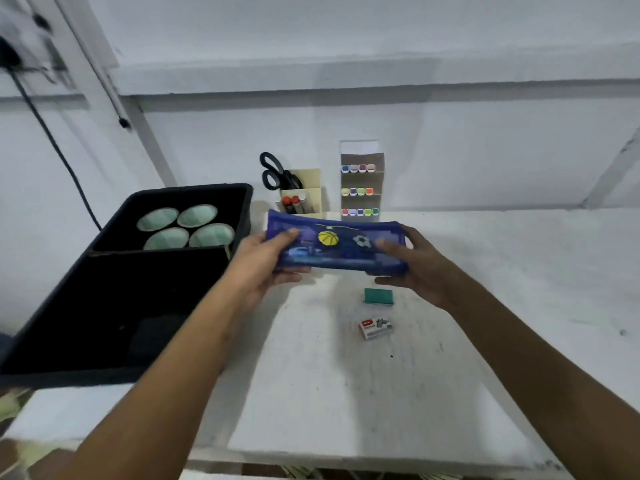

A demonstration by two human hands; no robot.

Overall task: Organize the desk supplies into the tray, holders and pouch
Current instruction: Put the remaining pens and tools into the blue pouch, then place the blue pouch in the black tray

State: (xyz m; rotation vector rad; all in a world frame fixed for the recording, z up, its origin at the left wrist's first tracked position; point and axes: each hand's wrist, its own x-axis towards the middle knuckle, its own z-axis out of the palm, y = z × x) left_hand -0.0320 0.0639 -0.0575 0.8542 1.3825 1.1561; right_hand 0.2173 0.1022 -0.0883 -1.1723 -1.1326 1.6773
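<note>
- Gripping the blue pouch (334, 245) by its two ends, the left hand (265, 263) and right hand (414, 263) hold it above the white tabletop (398, 393), thumbs on top, fingers curled beneath.
- Just below the right hand lie a green box (378, 295) and a staple box (375, 328).
- Left of the left hand sits the black tray (114, 289) with four round tins (187, 227).
- Beyond the hands stand a scissors holder (304, 199) and a marker rack (362, 187).

I'm at a plain study corner: white desk (398, 393), bare wall (450, 150), scissors (273, 171), marker rack (362, 188).
</note>
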